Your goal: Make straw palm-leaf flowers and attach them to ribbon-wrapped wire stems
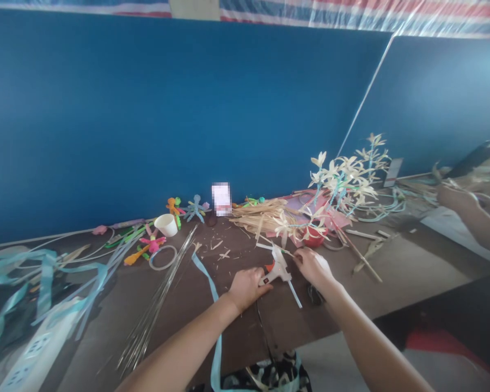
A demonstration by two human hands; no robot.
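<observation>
The left hand (pixel 247 288) is closed around the handle of a white glue gun (pixel 280 270), which is over the middle of the bench (pixel 212 280), with a translucent glue stick (pixel 295 295) poking out of its back end. Just beside the gun, the right hand (pixel 313 268) has its fingertips drawn together, seemingly on a thin stem (pixel 286 251), though the spot is too small and blurred to be sure. Beyond the hands lie a pile of pale dried strips (pixel 255 216) and branches of cream flowers (pixel 345 177), near a red round object (pixel 313 236). To the left are a bundle of thin wires (pixel 159 299), a light blue ribbon (pixel 207 277), a white cup (pixel 166 225) and a roll of tape (pixel 163 267). Another person's hand (pixel 457 198) is at the far right.
</observation>
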